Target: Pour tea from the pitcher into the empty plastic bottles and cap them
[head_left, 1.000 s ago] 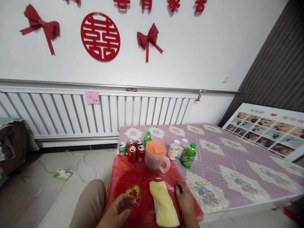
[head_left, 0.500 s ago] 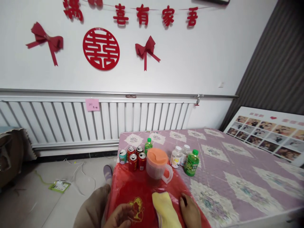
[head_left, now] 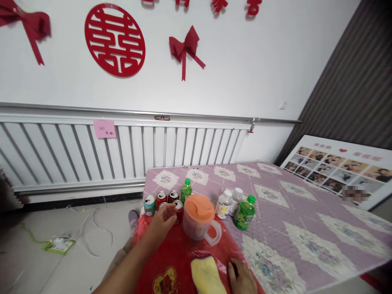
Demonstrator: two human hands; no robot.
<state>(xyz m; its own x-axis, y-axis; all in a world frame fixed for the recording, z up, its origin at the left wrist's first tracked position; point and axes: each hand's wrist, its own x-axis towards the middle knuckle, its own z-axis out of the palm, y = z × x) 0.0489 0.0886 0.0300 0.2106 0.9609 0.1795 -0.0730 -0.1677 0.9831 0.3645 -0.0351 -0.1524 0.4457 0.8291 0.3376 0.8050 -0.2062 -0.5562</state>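
Observation:
My left hand (head_left: 167, 218) is stretched out over the red soda cans, its fingers apart at the front red can (head_left: 178, 208); whether they touch it I cannot tell. Behind it stand another red can (head_left: 161, 197), a dark-topped can (head_left: 173, 196) and a teal can (head_left: 150, 205). Just right of the hand is a clear plastic pitcher (head_left: 194, 228) with an orange lid. My right hand (head_left: 241, 277) rests, loosely bent and holding nothing visible, on the red plastic-covered cloth (head_left: 183, 257). Between my hands lies a folded yellow cloth (head_left: 207, 275).
A small green bottle (head_left: 186, 191) stands behind the pitcher. Two white-capped bottles (head_left: 224, 205) and a larger green bottle (head_left: 245, 214) are to its right, on the patterned tablecloth (head_left: 269, 204). A radiator (head_left: 134, 151) runs behind; a power strip (head_left: 59, 245) lies on the floor.
My left hand has moved forward from the front of the red cloth to the cans. My right hand stays beside the yellow cloth. The view has shifted slightly.

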